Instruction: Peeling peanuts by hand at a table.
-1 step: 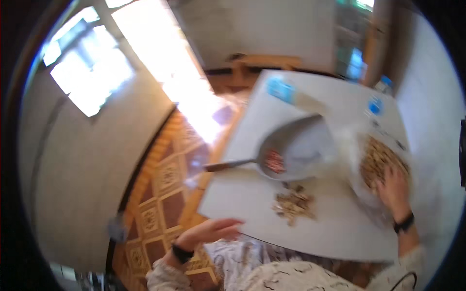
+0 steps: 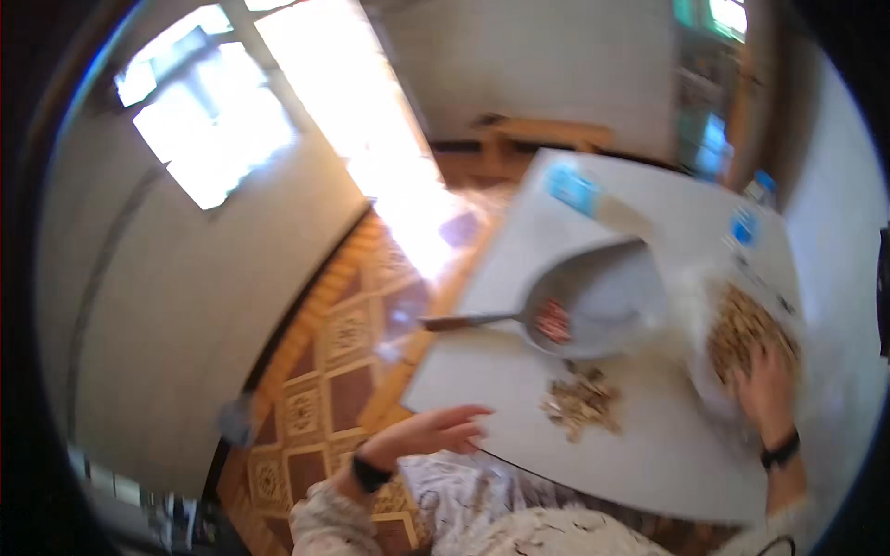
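Observation:
My right hand [image 2: 766, 394] reaches into a clear plastic bag [image 2: 702, 389] at the table's right side. Its fingers are apart and rest among unshelled peanuts [image 2: 737, 324]; the fingertips are partly hidden. My left hand [image 2: 440, 430] hovers by the near left table edge, fingers stretched out and holding nothing. Between the hands lies a small pile of broken peanut shells [image 2: 582, 406]. Beyond it is a grey scoop-shaped pan [image 2: 607, 287], its long dark handle pointing left. Reddish shelled peanuts [image 2: 553, 322] lie inside, near the handle end.
On the white table [image 2: 491, 371], a blue-labelled bottle [image 2: 573, 190] lies at the far end. Blue-capped bottles [image 2: 744, 225] are at the far right, near the wall. A wooden bench [image 2: 547, 130] stands beyond the table; patterned floor [image 2: 324, 380] runs along its left.
The whole view has shifted, so everything sits slightly farther right and lower in the picture. Both hands keep nearly the same places relative to the table and bag.

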The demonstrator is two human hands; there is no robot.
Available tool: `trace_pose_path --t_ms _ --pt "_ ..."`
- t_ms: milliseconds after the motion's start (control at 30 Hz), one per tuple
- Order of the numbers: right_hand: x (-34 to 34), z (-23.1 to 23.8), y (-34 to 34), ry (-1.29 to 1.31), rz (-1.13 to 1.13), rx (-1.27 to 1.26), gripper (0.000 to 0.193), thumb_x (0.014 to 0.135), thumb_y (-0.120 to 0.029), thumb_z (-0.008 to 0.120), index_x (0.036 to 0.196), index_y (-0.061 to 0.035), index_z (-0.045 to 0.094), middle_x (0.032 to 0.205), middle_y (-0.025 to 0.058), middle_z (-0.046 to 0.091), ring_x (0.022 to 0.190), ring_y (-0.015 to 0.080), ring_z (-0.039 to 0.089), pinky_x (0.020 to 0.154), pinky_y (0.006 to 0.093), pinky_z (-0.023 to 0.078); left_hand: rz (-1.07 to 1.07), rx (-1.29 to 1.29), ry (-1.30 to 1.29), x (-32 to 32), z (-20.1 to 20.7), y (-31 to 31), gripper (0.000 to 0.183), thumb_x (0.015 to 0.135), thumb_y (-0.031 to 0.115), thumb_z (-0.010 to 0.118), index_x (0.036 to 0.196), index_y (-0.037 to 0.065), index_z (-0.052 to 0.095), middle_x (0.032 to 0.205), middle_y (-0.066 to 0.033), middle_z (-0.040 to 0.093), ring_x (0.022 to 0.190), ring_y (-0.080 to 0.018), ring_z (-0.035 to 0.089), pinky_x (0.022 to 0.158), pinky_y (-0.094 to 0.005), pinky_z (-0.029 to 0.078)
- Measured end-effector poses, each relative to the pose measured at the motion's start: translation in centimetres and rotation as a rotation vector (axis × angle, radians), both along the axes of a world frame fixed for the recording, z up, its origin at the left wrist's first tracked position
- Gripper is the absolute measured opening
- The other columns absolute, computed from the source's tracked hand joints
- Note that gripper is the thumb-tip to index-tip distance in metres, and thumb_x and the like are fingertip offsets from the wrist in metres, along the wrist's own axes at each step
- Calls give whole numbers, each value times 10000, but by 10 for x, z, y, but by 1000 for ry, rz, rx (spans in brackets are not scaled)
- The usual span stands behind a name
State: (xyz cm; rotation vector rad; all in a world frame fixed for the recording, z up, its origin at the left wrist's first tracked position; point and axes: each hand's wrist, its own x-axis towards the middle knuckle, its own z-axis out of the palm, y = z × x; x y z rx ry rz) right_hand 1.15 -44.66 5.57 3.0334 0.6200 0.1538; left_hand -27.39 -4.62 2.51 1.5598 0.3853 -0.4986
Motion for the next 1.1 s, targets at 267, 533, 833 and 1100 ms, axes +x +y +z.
trace_pose_path --t_ms 267,533,833,1100 --pt "5 -2 -31 -375 256 -250 469 888 -393 473 1245 -89 474 1089 210 522 996 342 528 843 444 430 362 -42 35 136 -36 -27 568 905 464 442 1253 22 359 1082 -121 511 789 -189 601 670 -331 535" --pt "24 0 -22 38 158 -177 552 874 -444 441 1301 -99 379 1263 282 359 1062 429 484 884 496 405 557 -66 -113 193 -76 -19 310 916 300 495 1074 36 459 900 -55 530 725 -146 586 631 -293 546" --pt "0 -29 -39 279 -171 46 585 857 -161 509 1368 -24 259 1367 275 243 1218 428 328 1030 468 257 309 -275 -265 207 -95 -25 220 917 250 509 1031 62 522 851 -34 556 774 -127 554 649 -272 501" --pt "-3 -34 -25 130 59 165 458 864 -161 512 1262 2 353 1182 285 396 1025 437 482 850 470 425 409 -451 -243 211 -62 -11 126 868 64 543 955 -22 511 922 -120 565 814 -206 583 748 -316 522"
